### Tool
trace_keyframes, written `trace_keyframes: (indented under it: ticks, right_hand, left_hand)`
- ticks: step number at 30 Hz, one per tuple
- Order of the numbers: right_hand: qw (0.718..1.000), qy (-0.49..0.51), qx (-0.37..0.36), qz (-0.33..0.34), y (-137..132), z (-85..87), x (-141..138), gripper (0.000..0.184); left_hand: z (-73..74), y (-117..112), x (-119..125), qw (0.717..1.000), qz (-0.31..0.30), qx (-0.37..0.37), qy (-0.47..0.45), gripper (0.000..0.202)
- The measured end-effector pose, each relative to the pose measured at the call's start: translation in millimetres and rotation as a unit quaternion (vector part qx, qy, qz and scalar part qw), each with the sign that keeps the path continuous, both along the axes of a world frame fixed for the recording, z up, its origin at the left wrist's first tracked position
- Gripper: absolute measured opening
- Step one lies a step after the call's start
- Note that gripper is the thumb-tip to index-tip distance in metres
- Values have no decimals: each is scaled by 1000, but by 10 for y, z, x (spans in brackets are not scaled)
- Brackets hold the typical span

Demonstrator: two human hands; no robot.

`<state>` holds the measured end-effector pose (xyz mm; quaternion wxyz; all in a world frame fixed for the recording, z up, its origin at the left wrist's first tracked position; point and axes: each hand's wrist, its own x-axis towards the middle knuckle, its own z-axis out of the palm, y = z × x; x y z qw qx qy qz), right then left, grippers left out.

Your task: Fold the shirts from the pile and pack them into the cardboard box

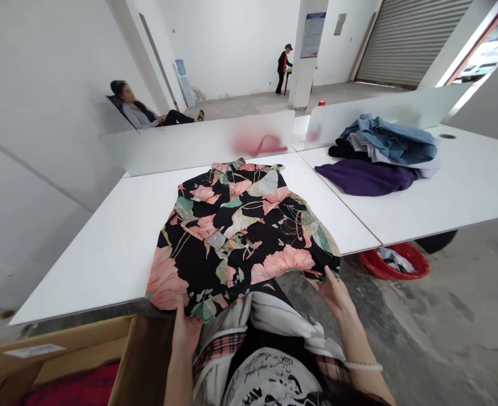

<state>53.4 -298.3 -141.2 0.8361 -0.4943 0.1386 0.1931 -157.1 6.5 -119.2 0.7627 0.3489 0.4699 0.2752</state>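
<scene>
A black floral shirt point(240, 225) with pink blooms and green leaves lies spread on the white table point(101, 237), its collar pointing away from me. Its lower edge hangs over the table's front edge towards my lap. My left hand point(186, 330) pinches the hem at the near left corner. At the near right corner, my right hand point(333, 290) grips the same hem, thumb on top. The fingertips of both hands are partly hidden under the cloth.
A pile of clothes point(392, 141) rests on the right-hand table. Frosted dividers point(198, 141) stand along the back. An open cardboard box point(124, 361) sits at lower left, and a red basin point(416, 270) on the floor at right. Two people are farther off.
</scene>
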Motion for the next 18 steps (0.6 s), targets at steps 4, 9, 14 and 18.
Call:
trace_keyframes:
  ticks: [4, 9, 14, 18]
  right_hand:
    - [996, -38, -74, 23, -37, 125, -69, 42]
    - [968, -116, -186, 119, -303, 340, -106, 52]
    - [933, -152, -282, 165, -518, 475, -222, 57]
    - [902, -157, -346, 205, -794, 510, -410, 59]
  left_hand:
    - [40, -20, 55, 1000, 4, 9, 29, 4]
    - [119, -54, -49, 998, -3, 18, 55, 6]
    - [191, -198, -202, 996, -32, 18, 75, 8]
    - [251, -383, -459, 992, -78, 40, 89, 14]
